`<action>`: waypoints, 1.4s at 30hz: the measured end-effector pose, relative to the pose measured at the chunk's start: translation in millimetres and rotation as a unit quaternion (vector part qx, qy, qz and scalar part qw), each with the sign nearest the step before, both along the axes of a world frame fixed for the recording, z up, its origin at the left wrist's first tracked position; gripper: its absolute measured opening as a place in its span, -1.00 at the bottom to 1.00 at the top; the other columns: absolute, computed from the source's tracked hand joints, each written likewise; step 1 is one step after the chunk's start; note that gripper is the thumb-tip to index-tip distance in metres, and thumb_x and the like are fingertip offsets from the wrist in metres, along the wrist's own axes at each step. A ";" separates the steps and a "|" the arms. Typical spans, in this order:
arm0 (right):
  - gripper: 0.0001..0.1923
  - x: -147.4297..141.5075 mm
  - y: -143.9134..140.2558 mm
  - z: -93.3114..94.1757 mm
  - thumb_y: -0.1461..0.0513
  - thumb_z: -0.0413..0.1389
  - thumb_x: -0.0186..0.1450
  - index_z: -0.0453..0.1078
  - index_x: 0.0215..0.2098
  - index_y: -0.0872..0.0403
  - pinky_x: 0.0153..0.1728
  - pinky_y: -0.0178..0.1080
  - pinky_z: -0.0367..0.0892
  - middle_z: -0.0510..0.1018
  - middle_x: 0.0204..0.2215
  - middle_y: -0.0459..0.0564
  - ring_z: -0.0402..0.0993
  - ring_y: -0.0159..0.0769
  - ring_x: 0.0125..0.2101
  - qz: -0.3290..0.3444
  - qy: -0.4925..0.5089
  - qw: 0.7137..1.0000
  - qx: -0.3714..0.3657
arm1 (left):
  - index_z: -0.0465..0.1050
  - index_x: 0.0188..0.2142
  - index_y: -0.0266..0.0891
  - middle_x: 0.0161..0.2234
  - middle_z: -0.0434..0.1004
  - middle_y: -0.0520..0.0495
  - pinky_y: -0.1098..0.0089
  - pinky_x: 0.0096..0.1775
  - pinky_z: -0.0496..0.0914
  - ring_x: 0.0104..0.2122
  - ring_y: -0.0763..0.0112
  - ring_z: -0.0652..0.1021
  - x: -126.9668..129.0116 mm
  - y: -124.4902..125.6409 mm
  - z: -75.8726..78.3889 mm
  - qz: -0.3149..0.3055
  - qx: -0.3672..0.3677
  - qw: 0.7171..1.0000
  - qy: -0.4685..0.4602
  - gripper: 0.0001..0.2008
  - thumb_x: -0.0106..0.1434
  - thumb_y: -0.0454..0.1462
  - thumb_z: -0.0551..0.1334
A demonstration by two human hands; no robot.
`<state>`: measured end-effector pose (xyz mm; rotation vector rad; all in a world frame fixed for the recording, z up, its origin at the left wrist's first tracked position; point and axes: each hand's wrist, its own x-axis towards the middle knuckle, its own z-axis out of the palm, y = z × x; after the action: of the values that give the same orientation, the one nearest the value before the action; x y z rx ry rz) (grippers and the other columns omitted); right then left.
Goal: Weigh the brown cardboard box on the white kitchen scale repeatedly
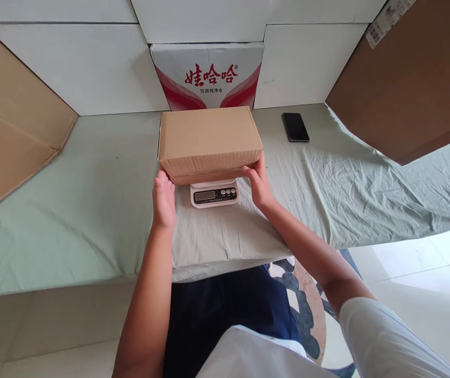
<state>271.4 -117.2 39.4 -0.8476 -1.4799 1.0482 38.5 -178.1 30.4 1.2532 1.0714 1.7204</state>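
A closed brown cardboard box (211, 134) sits on or just above a small white digital kitchen scale (214, 195); whether the two touch is hidden. The scale's front panel, with a dark display and round buttons, shows below the box. My left hand (164, 199) grips the box's near left corner, fingers partly hidden under and behind it. At the near right corner my right hand (260, 184) holds the box, thumb against the front face and fingers along the side.
A black phone (296, 127) lies to the right on the green cloth (122, 210). Large cardboard panels (16, 121) stand at the left and right. A white and red printed carton (211, 73) stands right behind the box. The cloth's near edge runs in front of my lap.
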 end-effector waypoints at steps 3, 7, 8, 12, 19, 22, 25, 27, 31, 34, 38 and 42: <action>-0.23 -0.3 0.9 -1.0 -0.01 0.02 0.29 -0.06 0.43 -0.19 0.49 0.17 0.13 0.19 0.43 -0.02 0.12 -0.04 0.40 0.002 0.001 1.000 -0.003 | 0.45 0.26 0.06 0.43 0.34 -0.06 0.08 0.45 0.17 0.48 0.09 0.25 -0.3 0.3 -0.1 0.000 -0.002 1.000 0.004 -0.29 0.35 0.32 -0.01; -0.23 0.1 1.5 -3.1 -0.03 0.01 0.30 -0.07 0.43 -0.21 0.49 0.18 0.12 0.19 0.43 -0.04 0.12 -0.04 0.40 -0.001 -0.002 1.000 -0.002 | 0.43 0.28 0.07 0.43 0.33 -0.07 0.09 0.44 0.17 0.49 0.08 0.23 -0.3 0.0 -0.1 0.000 -0.001 1.000 0.006 -0.29 0.37 0.30 -0.02; -0.23 0.0 1.1 -3.1 -0.03 0.01 0.30 -0.06 0.43 -0.22 0.49 0.17 0.13 0.19 0.42 -0.05 0.13 -0.04 0.39 -0.002 -0.003 1.000 -0.004 | 0.43 0.28 0.06 0.43 0.34 -0.07 0.09 0.44 0.17 0.49 0.08 0.24 -0.3 -0.1 0.0 0.000 -0.002 1.000 0.006 -0.29 0.37 0.30 -0.03; -0.24 -0.3 -1.0 -1.5 -0.02 0.03 0.29 -0.03 0.42 -0.24 0.48 0.16 0.15 0.23 0.40 -0.06 0.15 -0.05 0.38 -0.006 0.004 1.000 -0.017 | 0.43 0.28 0.06 0.42 0.35 -0.09 0.08 0.44 0.17 0.49 0.07 0.24 0.7 -0.1 0.0 0.008 -0.012 1.000 0.009 -0.26 0.34 0.34 -0.04; -0.23 1.0 0.2 -2.6 -0.06 0.05 0.29 -0.03 0.43 -0.23 0.51 0.18 0.07 0.23 0.40 -0.05 0.12 -0.03 0.40 -0.014 -0.003 1.000 -0.019 | 0.44 0.26 0.02 0.40 0.37 -0.12 0.07 0.43 0.18 0.46 0.03 0.28 3.5 1.0 1.5 0.018 -0.015 1.000 0.009 -0.19 0.28 0.39 -0.02; -0.23 1.3 -0.1 -2.9 -0.06 0.05 0.30 -0.04 0.43 -0.25 0.49 0.21 0.12 0.25 0.39 -0.05 0.17 -0.02 0.37 -0.012 0.000 1.000 -0.018 | 0.44 0.25 0.02 0.39 0.38 -0.12 0.07 0.42 0.18 0.45 0.02 0.30 4.1 1.0 2.4 0.016 -0.018 1.000 0.008 -0.20 0.28 0.38 -0.03; -0.23 1.1 -1.2 -2.4 -0.04 0.06 0.30 -0.03 0.43 -0.25 0.47 0.22 0.14 0.26 0.38 -0.05 0.19 -0.01 0.35 -0.013 0.009 1.000 -0.013 | 0.45 0.25 0.03 0.40 0.38 -0.11 0.07 0.43 0.17 0.44 0.03 0.30 4.4 1.1 2.2 0.016 -0.017 1.000 0.005 -0.21 0.29 0.37 -0.03; -0.24 1.0 -1.6 -1.8 -0.04 0.06 0.30 -0.02 0.42 -0.25 0.48 0.22 0.12 0.25 0.38 -0.05 0.17 -0.02 0.36 -0.012 0.007 1.000 -0.014 | 0.46 0.24 0.01 0.40 0.37 -0.12 0.06 0.43 0.17 0.44 0.02 0.31 4.3 1.3 1.8 0.017 -0.017 1.000 0.000 -0.21 0.28 0.38 -0.02; -0.25 1.4 -0.9 -0.4 -0.05 0.06 0.29 0.00 0.41 -0.23 0.51 0.18 0.09 0.23 0.40 -0.07 0.13 -0.05 0.39 -0.015 0.000 1.000 -0.022 | 0.46 0.24 0.01 0.41 0.36 -0.14 0.04 0.43 0.17 0.46 0.01 0.28 3.7 1.6 1.7 0.016 -0.016 1.000 -0.006 -0.19 0.26 0.39 0.00; -0.23 1.2 -0.1 -1.1 -0.04 0.06 0.27 0.00 0.41 -0.21 0.51 0.16 0.08 0.22 0.41 -0.07 0.11 -0.05 0.40 -0.017 0.004 1.000 -0.022 | 0.45 0.25 0.02 0.42 0.34 -0.13 0.03 0.44 0.18 0.48 0.01 0.26 3.6 2.0 1.7 0.013 -0.014 1.000 -0.001 -0.20 0.27 0.39 -0.01; -0.24 -0.4 0.2 -4.7 -0.05 0.05 0.28 0.02 0.41 -0.22 0.52 0.17 0.07 0.20 0.43 -0.06 0.12 -0.06 0.42 -0.009 0.007 1.000 -0.018 | 0.42 0.29 -0.01 0.44 0.31 -0.15 -0.01 0.45 0.16 0.47 0.02 0.27 3.5 2.9 0.3 0.007 -0.009 1.000 -0.001 -0.18 0.28 0.38 0.00; -0.24 7.7 9.0 -8.6 -0.16 -0.04 0.32 -0.05 0.44 -0.28 0.54 0.26 -0.07 0.10 0.51 -0.13 -0.09 -0.05 0.56 -0.074 0.030 0.997 -0.003 | 0.32 0.37 0.02 0.52 0.16 -0.03 0.07 0.52 -0.01 0.55 0.16 0.07 -4.4 3.0 -5.4 0.045 0.020 0.999 0.012 -0.20 0.32 0.34 0.02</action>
<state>279.1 -108.3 30.9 -0.9077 -1.3423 0.9601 34.1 -175.0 24.9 1.2705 1.1289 1.8070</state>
